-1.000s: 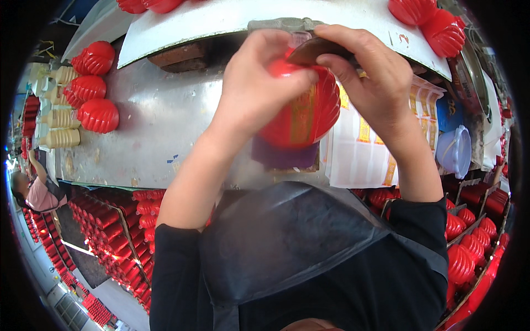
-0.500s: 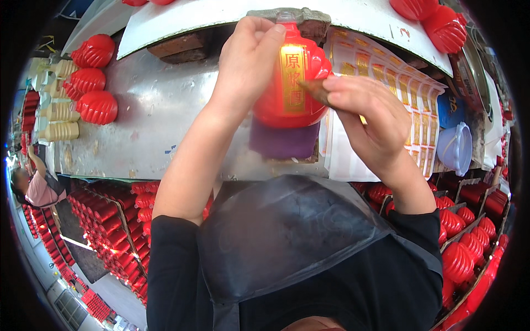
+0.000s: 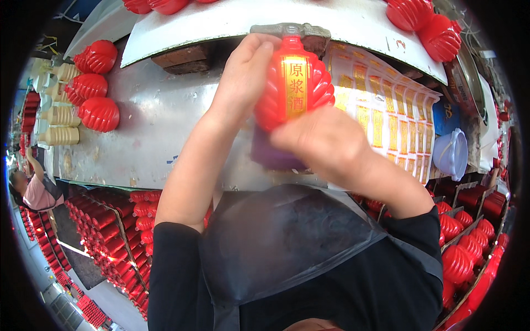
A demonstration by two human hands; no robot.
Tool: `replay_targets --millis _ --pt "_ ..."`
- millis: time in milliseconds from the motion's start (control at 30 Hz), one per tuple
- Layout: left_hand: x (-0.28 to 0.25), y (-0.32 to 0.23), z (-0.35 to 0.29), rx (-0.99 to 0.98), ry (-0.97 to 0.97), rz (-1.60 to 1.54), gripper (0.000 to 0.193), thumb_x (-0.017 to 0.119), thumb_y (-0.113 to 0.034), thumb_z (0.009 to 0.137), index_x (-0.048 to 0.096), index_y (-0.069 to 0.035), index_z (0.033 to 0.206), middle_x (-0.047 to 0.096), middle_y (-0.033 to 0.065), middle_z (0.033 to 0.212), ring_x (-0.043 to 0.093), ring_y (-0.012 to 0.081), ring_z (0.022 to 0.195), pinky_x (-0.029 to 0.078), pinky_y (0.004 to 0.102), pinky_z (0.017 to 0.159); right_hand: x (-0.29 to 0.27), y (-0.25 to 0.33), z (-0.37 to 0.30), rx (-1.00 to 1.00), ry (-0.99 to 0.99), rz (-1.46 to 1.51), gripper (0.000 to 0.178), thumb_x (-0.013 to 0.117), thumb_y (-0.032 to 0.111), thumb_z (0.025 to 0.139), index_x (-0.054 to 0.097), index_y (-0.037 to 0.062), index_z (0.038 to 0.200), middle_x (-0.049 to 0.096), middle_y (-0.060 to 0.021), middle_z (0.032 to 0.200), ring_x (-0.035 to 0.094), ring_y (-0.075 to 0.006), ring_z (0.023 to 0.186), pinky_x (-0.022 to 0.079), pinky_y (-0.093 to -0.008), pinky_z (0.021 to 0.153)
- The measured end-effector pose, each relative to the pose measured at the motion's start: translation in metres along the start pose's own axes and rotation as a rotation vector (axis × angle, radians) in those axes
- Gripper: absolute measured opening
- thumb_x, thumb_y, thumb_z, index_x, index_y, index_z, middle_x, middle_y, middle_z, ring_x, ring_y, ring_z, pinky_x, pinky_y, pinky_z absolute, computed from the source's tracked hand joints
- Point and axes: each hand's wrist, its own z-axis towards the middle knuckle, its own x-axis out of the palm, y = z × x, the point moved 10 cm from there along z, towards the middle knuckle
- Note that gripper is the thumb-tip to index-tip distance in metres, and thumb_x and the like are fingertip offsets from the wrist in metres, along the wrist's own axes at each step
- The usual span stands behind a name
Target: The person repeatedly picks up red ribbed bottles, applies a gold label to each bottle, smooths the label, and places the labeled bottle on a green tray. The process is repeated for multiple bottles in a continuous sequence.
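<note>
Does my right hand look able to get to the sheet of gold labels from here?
Probably yes: your right hand is at the red bottle's lower end, and the sheet of gold labels lies just rightward, with nothing visible blocking the way.

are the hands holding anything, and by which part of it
The left hand holds the red bottle by its upper left side. The right hand, blurred near the bottle's base: cannot tell whether it holds anything.

We see a round pale-blue plastic bucket point(image 3: 450, 154) at right, cream ribbed plastic bottles point(image 3: 62, 136) at left.
</note>
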Motion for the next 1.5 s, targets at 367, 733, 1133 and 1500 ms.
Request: replay_targets --millis 367,733,1133,1500 --pt "0.002 -0.013 -0.02 0.119 -0.042 0.029 0.027 0.047 -0.015 0.112 0.06 0.0 0.128 0.07 0.0121 0.12 0.065 0.0175 0.111 0.052 0.0323 0.099 -0.028 -0.072 0.034 0.215 -0.053 -0.137 0.021 0.073 0.012 0.091 0.072 0.0042 0.111 0.076 -0.0177 0.098 0.074 -0.039 0.09 0.059 -0.0432 0.078" --pt "0.004 -0.02 -0.032 0.178 -0.06 0.005 0.027 0.048 -0.017 0.111 0.059 0.001 0.129 0.072 0.0187 0.125 0.068 0.0249 0.118 0.052 0.037 0.102 -0.039 -0.064 0.038 0.283 0.014 -0.126 0.029 0.078 0.002 0.09 0.074 0.0011 0.119 0.078 -0.0156 0.103 0.078 -0.0252 0.093 0.06 -0.0331 0.082" --pt "0.002 -0.022 -0.037 0.2 -0.085 0.046 0.025 0.048 -0.016 0.112 0.059 0.0 0.127 0.071 0.0145 0.121 0.066 0.0201 0.113 0.051 0.0341 0.102 -0.048 -0.075 0.022 0.389 -0.077 -0.094 0.031 0.078 0.005 0.094 0.074 0.0016 0.124 0.08 -0.0096 0.101 0.077 -0.0147 0.091 0.06 -0.0285 0.081" --pt "-0.007 -0.006 -0.017 0.067 -0.11 -0.003 0.024 0.045 -0.012 0.114 0.057 0.002 0.128 0.068 0.0128 0.122 0.065 0.0145 0.109 0.054 0.0306 0.099 -0.017 0.004 -0.025 -0.139 0.014 -0.088 0.017 0.078 0.002 0.077 0.076 0.0053 0.094 0.076 -0.013 0.104 0.076 -0.0307 0.1 0.062 -0.0413 0.083"
